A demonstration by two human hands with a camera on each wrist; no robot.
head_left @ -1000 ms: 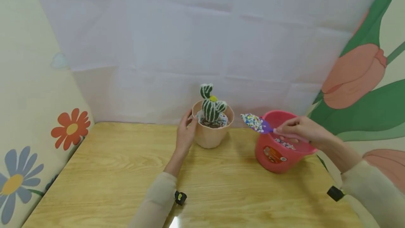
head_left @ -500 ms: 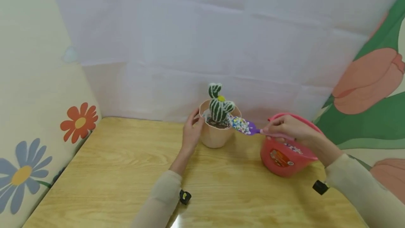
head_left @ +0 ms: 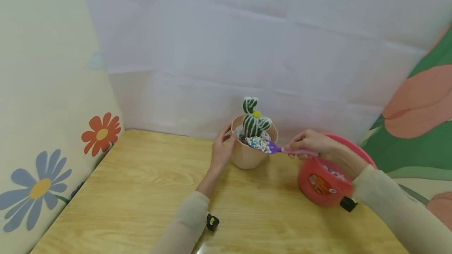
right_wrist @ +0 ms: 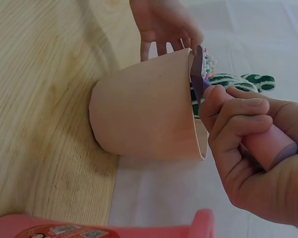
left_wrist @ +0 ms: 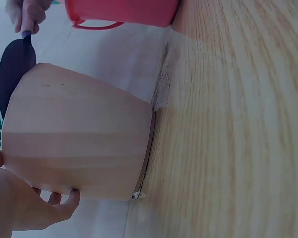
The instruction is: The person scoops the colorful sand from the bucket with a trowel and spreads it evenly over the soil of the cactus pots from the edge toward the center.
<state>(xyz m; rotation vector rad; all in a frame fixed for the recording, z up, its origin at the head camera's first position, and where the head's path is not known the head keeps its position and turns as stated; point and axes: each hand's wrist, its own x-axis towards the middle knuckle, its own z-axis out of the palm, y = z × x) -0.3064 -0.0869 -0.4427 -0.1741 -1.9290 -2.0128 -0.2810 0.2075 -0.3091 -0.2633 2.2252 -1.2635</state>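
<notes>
My right hand (head_left: 308, 144) grips the pink handle (right_wrist: 270, 144) of a small trowel with a purple blade (head_left: 274, 148). Colourful beads (head_left: 259, 143) are heaped on the blade, which reaches over the front right rim of a pale peach flowerpot (head_left: 247, 157). A knitted cactus (head_left: 252, 124), green with white stripes and a yellow flower, stands in the pot among beads and brown filling. My left hand (head_left: 223, 150) holds the pot at its left side, its fingers against the wall near the rim. In the left wrist view the blade (left_wrist: 15, 64) overlaps the pot's rim.
A pink-red bucket (head_left: 312, 191) with beads (head_left: 333, 172) inside stands to the right, partly behind my right forearm. The wooden table (head_left: 141, 191) meets a white cloth (head_left: 226, 50) behind the pot. Painted flower panels (head_left: 39, 191) border both sides.
My right hand has carried the loaded trowel left from beside the bucket to over the pot's rim. My left hand stays at the pot, while the head view has shifted.
</notes>
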